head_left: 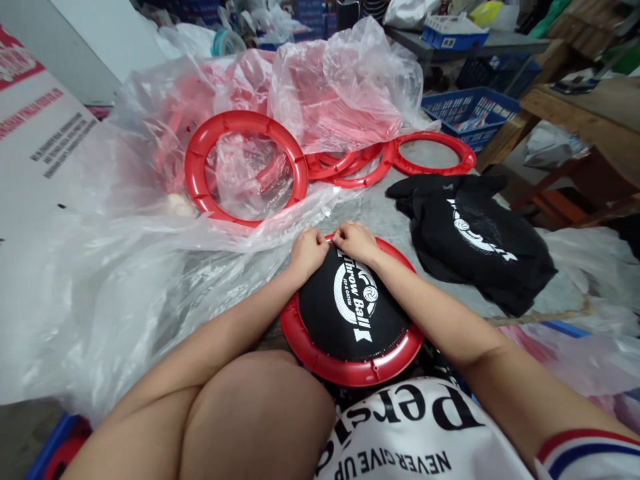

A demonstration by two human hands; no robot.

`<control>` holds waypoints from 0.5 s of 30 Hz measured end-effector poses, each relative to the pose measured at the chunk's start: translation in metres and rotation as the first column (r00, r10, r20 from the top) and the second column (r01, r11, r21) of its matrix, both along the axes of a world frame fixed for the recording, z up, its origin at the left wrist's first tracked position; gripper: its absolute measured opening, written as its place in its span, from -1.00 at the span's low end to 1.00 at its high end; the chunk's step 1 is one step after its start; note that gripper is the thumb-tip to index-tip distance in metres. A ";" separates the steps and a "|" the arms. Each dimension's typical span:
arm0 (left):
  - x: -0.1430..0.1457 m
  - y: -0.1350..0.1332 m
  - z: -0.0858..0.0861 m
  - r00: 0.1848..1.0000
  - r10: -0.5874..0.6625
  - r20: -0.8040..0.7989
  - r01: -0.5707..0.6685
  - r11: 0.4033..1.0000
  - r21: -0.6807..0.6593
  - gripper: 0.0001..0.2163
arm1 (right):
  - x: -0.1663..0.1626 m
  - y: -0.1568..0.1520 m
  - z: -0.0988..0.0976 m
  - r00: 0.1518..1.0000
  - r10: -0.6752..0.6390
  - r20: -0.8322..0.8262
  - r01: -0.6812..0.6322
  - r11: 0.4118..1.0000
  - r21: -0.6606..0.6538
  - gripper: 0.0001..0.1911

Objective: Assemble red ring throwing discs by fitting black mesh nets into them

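A red plastic ring lies in front of me with a black printed mesh disc stretched over it. My left hand and my right hand are side by side at the ring's far edge. Both are closed in a pinch on the edge of the black mesh, pressing it against the rim. My forearms run along either side of the disc.
A loose red ring leans on clear plastic bags of red parts. More red rings lie beyond. A pile of black mesh discs sits to the right. Blue crates and a wooden bench stand further right.
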State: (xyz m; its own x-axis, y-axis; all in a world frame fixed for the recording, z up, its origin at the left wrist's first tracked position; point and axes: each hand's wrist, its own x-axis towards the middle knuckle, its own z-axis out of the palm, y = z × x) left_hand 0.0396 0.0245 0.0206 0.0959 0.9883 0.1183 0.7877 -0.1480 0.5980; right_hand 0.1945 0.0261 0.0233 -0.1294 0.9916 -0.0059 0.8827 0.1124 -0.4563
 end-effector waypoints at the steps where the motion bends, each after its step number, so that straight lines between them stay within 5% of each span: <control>1: -0.001 0.001 0.000 1.000 -0.010 0.020 0.010 1.000 0.003 -0.91 | 0.001 0.001 0.000 1.000 0.009 -0.003 -0.009 1.000 -0.001 -0.75; 9: -0.017 -0.001 0.001 0.879 0.118 0.463 -0.029 0.980 -0.196 -0.75 | 0.022 0.007 0.001 0.967 0.193 -0.165 -0.200 0.979 -0.028 -0.85; 15: -0.021 -0.012 0.012 0.975 -0.048 0.217 0.050 0.999 -0.004 -0.75 | 0.041 -0.019 0.008 0.999 -0.030 -0.019 0.027 0.993 -0.118 -0.78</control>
State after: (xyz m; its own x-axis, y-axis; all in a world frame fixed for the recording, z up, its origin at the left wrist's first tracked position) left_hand 0.0189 0.0126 0.0329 0.1179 0.9842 0.1320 0.6313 -0.1769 0.7551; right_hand 0.2355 0.0069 0.0317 -0.1022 0.9875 -0.1202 0.8749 0.0318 -0.4832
